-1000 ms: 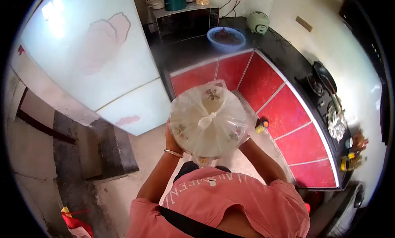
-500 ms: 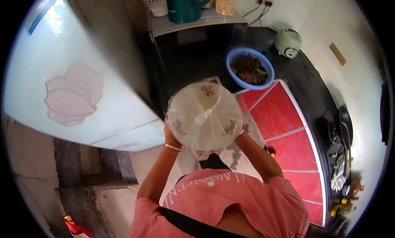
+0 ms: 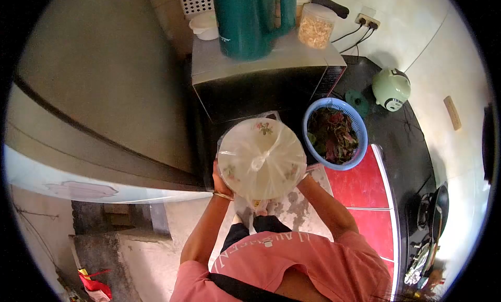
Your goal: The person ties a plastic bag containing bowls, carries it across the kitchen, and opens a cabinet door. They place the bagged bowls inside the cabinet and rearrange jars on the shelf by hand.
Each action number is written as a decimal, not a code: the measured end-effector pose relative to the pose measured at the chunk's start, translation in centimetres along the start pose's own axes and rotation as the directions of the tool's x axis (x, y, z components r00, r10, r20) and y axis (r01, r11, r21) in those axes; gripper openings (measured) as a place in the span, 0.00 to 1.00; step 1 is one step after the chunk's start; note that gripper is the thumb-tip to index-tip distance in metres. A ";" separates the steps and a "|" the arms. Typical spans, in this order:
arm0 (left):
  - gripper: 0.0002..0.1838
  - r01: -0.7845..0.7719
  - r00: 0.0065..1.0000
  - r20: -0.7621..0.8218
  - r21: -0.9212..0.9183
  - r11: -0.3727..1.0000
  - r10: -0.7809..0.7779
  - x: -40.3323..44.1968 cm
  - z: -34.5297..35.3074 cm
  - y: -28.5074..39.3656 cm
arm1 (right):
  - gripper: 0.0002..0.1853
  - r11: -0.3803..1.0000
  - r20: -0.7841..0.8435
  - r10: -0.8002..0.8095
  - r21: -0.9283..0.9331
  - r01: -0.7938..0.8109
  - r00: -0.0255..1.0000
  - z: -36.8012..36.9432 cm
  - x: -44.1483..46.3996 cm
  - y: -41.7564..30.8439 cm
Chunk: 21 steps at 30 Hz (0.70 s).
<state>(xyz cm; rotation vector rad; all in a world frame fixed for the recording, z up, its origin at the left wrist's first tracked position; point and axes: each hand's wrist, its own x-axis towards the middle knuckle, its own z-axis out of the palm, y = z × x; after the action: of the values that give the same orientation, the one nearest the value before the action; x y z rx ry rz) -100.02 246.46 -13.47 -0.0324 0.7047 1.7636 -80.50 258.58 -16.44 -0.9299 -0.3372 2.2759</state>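
A round floral-patterned plate or bowl (image 3: 261,158), wrapped in a clear plastic bag knotted on top, is held level in front of my body. My left hand (image 3: 222,183) grips its left rim, with a bangle at the wrist. At the lower right rim is my right hand (image 3: 303,181), its fingers mostly hidden beneath the bagged dish. Just right of the dish, a blue basket (image 3: 364,137) of dark green and reddish leaves stands on the black counter (image 3: 412,169).
Behind the dish is a microwave (image 3: 266,91) bearing a green kettle (image 3: 242,25) and a jar (image 3: 316,28). A green rice cooker (image 3: 391,89) stands at the back right, a pan (image 3: 442,210) farther down. The fridge (image 3: 104,93) fills the left.
With the bagged dish still in both hands, I have moved up to the counter by the microwave. The microwave, kettle and blue basket now appear nearer and larger.
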 end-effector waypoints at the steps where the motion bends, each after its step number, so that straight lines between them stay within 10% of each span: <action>1: 0.28 0.012 1.000 -0.026 0.011 1.000 -0.012 0.1 0.6 0.2 | 0.24 1.000 -0.005 0.006 0.003 -0.006 1.000 0.1 0.5 -0.1; 21: 0.27 0.001 1.000 0.028 -0.045 0.999 0.001 5.7 -2.7 0.1 | 0.24 0.998 -0.031 0.037 0.048 -0.035 0.999 1.6 4.5 -1.5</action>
<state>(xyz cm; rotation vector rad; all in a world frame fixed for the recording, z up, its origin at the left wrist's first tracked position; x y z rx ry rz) -102.83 250.18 -17.74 -0.0383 0.6441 1.7766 -83.33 262.68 -16.94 -0.9537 -0.2533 2.2891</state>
